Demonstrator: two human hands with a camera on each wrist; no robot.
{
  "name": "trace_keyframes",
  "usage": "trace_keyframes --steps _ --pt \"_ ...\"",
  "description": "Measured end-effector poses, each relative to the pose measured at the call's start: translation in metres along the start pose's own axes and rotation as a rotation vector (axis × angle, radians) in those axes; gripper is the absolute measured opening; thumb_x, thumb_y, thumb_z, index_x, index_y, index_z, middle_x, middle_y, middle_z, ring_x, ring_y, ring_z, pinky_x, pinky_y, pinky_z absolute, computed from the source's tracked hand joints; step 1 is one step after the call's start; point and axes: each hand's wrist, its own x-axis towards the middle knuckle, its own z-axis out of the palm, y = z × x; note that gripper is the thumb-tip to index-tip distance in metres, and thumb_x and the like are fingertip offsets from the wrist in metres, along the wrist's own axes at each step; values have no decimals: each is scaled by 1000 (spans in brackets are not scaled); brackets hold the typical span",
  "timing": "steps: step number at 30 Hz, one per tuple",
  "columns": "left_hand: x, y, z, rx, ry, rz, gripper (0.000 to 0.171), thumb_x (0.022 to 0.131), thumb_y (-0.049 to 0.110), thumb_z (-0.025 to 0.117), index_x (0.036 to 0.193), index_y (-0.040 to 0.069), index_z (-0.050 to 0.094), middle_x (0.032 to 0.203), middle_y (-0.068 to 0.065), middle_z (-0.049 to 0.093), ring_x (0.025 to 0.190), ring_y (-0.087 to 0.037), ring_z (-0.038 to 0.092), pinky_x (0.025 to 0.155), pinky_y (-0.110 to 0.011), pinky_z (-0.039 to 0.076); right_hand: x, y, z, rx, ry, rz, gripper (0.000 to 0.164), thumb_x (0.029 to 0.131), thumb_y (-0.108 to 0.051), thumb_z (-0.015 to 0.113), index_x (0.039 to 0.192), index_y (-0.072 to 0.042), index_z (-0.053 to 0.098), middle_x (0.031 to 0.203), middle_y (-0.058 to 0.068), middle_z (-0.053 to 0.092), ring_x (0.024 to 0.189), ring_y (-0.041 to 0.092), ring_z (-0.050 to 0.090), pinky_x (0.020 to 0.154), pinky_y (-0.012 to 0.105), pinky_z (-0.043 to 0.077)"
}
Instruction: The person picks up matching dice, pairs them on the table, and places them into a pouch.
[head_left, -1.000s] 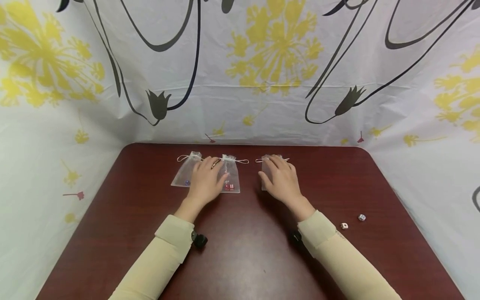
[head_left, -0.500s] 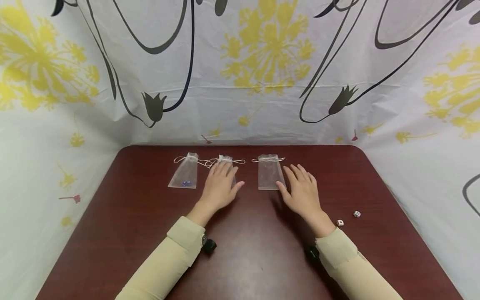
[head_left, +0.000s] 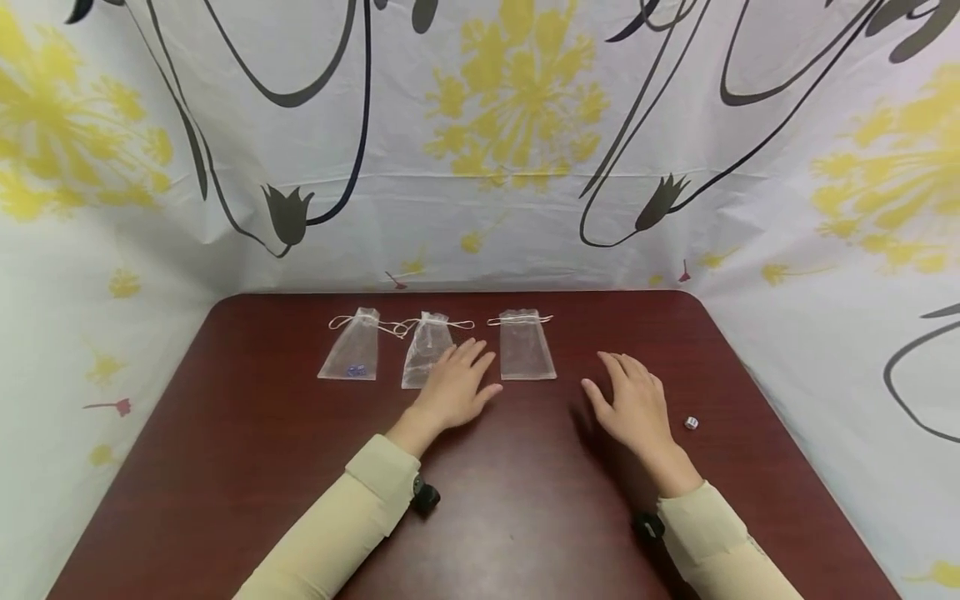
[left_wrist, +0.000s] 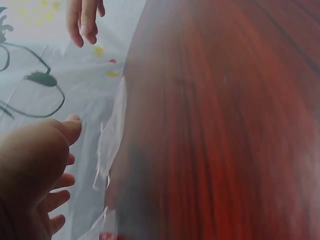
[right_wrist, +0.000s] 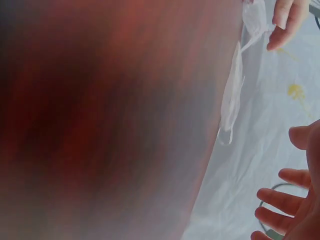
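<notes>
Three sheer white drawstring pouches lie in a row near the table's back edge. The left pouch (head_left: 352,346) shows blue dice (head_left: 356,370) through its mesh. My left hand (head_left: 453,387), fingers spread, is over the lower right corner of the middle pouch (head_left: 426,354); in the left wrist view a bit of red (left_wrist: 106,236) shows at that pouch. No dice show in the right pouch (head_left: 527,350). My right hand (head_left: 633,408) holds nothing, fingers loosely extended, to the right of that pouch. One white die (head_left: 691,422) lies just right of this hand.
The dark red-brown table (head_left: 510,500) has rounded back corners. A white floral sheet (head_left: 480,242) hangs behind it and along both sides. A small black device (head_left: 425,497) is on my left wrist, another (head_left: 648,526) on my right.
Both hands have drawn back toward the right, off the pouches' upper parts. The right pouch is now uncovered. One of the two white dice has gone from sight near my right arm.
</notes>
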Motion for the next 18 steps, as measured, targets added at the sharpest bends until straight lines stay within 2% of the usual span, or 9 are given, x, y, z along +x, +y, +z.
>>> trace_keyframes --steps 10,18 --pt "8 22 15 9 -145 92 68 104 53 46 157 10 39 166 -8 25 154 -25 20 124 -44 20 -22 19 -24 4 -38 65 50 93 -27 73 132 1 61 126 26 63 117 48 55 90 68 44" --pt "11 30 18 42 -231 107 71 104 55 45 158 9 36 166 -8 25 153 -24 21 124 -43 20 -41 43 -43 19 -79 128 47 94 -27 72 131 1 62 124 25 63 115 47 56 87 67 46"
